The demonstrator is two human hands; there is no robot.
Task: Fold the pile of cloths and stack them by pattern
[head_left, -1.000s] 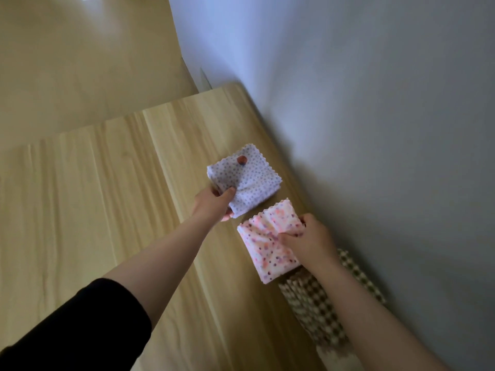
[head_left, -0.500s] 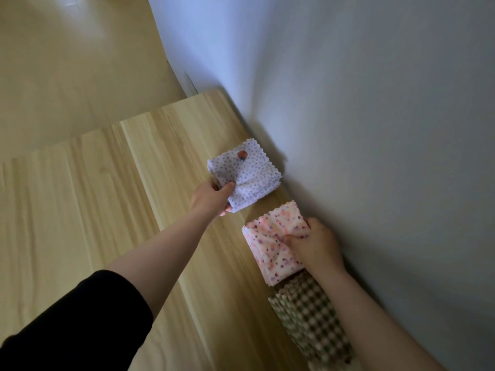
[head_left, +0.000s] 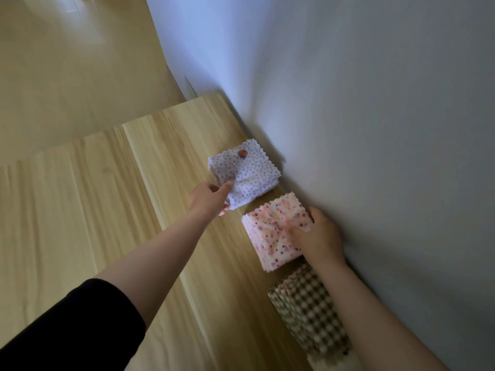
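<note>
Pale wood surface meets a grey-white wall on the right, and three folded stacks sit beside that wall in a near-to-far row. The brown checked stack lies nearest, partly hidden by the right forearm. The right hand curls round the wall-side edge of the pink spotted stack, thumb on top. The left hand pinches the near-left corner of the lilac dotted stack, which lies farthest.

dim, soft focus, wide-angle edge distortion
</note>
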